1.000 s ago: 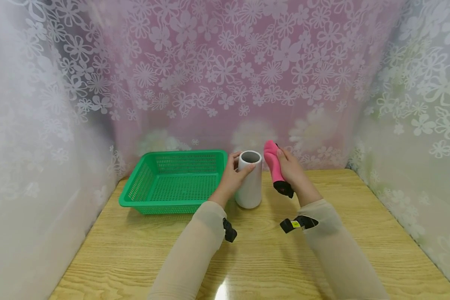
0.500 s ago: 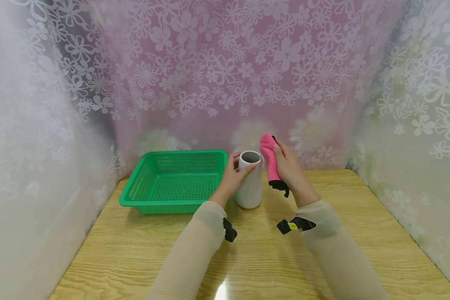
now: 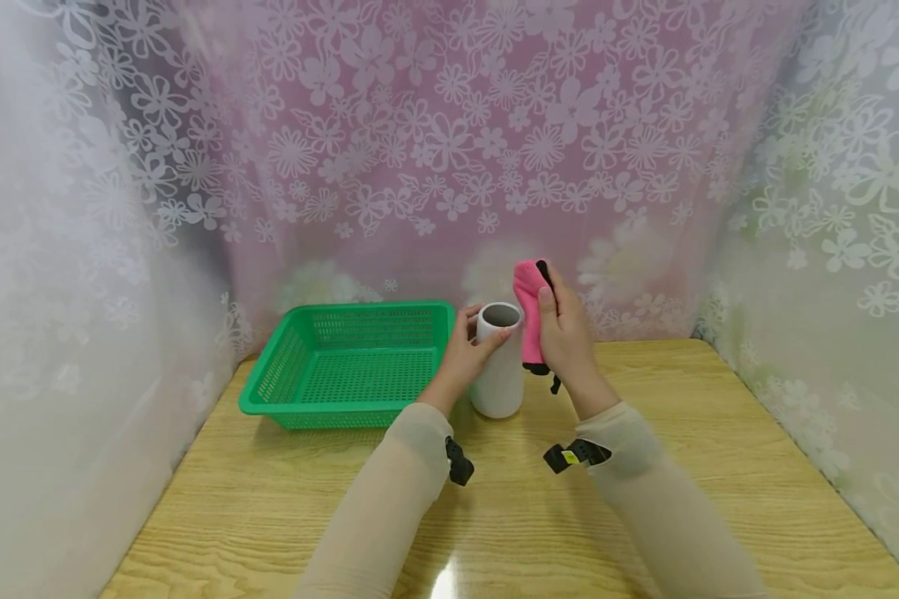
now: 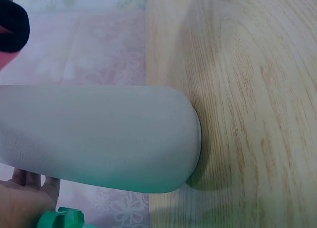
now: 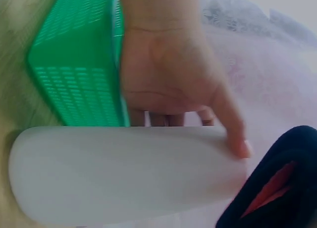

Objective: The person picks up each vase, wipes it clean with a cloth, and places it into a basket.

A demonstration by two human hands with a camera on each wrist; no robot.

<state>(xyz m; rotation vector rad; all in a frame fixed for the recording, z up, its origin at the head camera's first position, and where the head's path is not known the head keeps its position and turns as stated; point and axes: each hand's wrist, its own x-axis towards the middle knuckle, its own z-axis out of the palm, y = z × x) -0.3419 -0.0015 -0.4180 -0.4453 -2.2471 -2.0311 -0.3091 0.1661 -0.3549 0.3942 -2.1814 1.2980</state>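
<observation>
A tall white vase (image 3: 499, 378) stands upright on the table, its round mouth facing up. My left hand (image 3: 462, 358) grips it near the rim from the left side, thumb in front and fingers behind. Just right of the rim, my right hand (image 3: 568, 337) holds a soft pink cloth item with black edging (image 3: 528, 312) in the air, thumb pressed on its near side. A black tab hangs from its lower end. In the right wrist view, its black-edged opening (image 5: 267, 188) shows pink inside. My fingers behind the cloth are mostly hidden.
A green perforated plastic basket (image 3: 330, 407) sits on the wooden table (image 3: 494, 516), left of the vase and close to my left hand. Floral curtains (image 3: 449, 150) surround the table at the back and both sides.
My right hand has moved left and slightly up with the pink cloth item, bringing it closer to the vase's rim and turning it more upright. My left hand and the vase stay put.
</observation>
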